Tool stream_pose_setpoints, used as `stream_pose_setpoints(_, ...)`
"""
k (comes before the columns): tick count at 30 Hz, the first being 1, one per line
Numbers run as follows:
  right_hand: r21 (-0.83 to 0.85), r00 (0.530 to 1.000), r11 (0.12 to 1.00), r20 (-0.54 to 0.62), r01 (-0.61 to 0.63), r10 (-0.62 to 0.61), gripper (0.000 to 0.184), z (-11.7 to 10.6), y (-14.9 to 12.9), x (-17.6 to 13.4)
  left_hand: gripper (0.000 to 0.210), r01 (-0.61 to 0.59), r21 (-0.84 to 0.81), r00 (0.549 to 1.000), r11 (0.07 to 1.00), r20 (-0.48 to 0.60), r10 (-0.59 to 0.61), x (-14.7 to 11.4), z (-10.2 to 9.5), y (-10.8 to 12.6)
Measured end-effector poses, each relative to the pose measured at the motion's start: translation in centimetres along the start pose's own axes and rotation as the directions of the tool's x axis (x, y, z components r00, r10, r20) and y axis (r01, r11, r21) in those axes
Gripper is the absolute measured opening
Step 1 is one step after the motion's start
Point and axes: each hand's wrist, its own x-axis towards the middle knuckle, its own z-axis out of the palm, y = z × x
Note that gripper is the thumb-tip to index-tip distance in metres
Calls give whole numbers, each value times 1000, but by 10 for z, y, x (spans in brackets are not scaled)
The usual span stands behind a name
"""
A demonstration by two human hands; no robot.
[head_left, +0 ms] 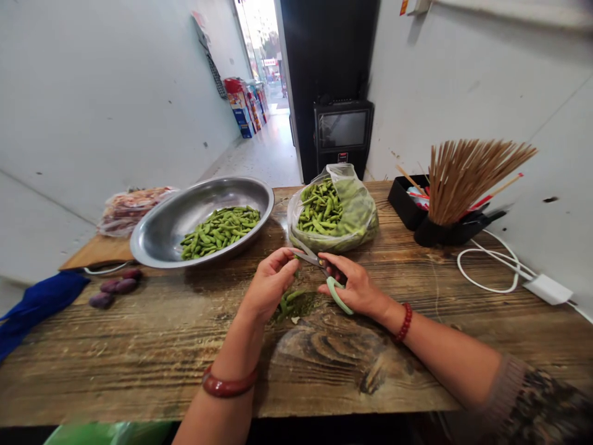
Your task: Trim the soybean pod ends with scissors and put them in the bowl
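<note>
My right hand [354,281] grips scissors [340,295] with pale green handles, their blades spread and pointing left. At the blade tips, the fingers of my left hand [273,278] are pinched around a green soybean pod [297,256], mostly hidden by the fingers. Below the hands, a few pods and dark trimmings [293,304] lie on the wooden table [194,346]. Beyond my left hand, a tilted steel basin [160,232] holds a heap of trimmed-looking pods [220,230]. Just past the scissors stands a clear plastic bag [359,213] full of pods [321,210].
Purple oval fruits or tubers [123,285] and a blue cloth [44,303] lie at left, near a bagged reddish food [134,210] on a cutting board [99,251]. At right are bundled wooden skewers [463,179], a black holder [405,204] and a white adapter [549,288] with cable.
</note>
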Motion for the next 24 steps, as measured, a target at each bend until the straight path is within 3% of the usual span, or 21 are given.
stream_pose_setpoints(24, -41, 993, 995, 78, 94, -90, 65, -4, -5, 1, 20, -79, 233, 996, 969, -12, 84, 0, -2, -6)
